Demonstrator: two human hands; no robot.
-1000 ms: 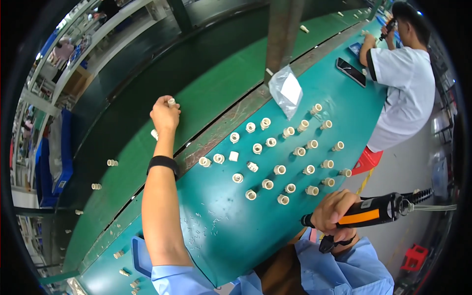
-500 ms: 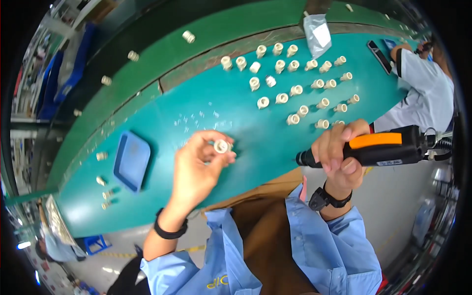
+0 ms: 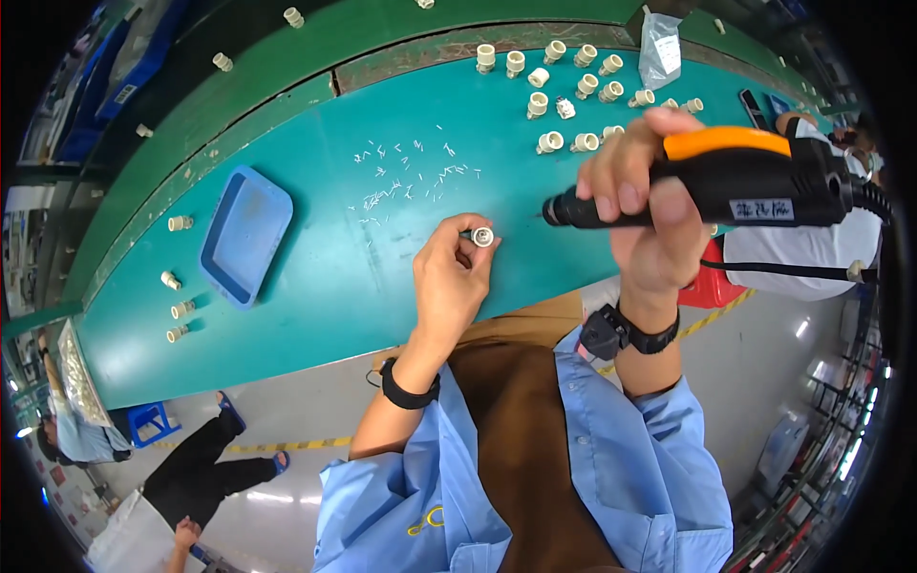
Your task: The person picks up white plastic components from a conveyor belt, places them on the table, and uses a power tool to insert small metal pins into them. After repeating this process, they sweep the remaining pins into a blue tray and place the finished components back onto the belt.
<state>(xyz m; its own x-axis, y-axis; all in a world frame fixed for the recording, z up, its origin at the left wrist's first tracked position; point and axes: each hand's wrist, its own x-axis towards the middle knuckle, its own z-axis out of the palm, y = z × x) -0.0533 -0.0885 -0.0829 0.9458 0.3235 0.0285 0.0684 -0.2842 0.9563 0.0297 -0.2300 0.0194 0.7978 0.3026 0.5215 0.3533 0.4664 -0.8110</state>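
My left hand (image 3: 447, 282) pinches a small cream cylindrical fitting (image 3: 482, 237) between thumb and fingers, its round open end turned up. To its right, my right hand (image 3: 654, 196) is wrapped round a black electric screwdriver (image 3: 817, 177) with an orange strip. The tool lies nearly level above the table, tip pointing left towards the fitting but apart from it. Many thin, whitish slivers (image 3: 411, 181) lie scattered on the green table beyond my left hand. Several more cream fittings (image 3: 538, 103) stand at the far right, some partly hidden behind my right hand and the screwdriver.
A blue tray (image 3: 287, 212) sits on the green table (image 3: 330, 277) at the left, with several fittings (image 3: 180, 223) beside it. A clear plastic bag (image 3: 660, 53) lies at the back. A co-worker in white (image 3: 793, 263) sits at the right; another person (image 3: 205, 458) is at the lower left.
The view has shifted, so the table things sit elsewhere in the picture. My hands, still holding the fitting and the screwdriver, are closer together. A person in dark trousers shows more fully at lower left.
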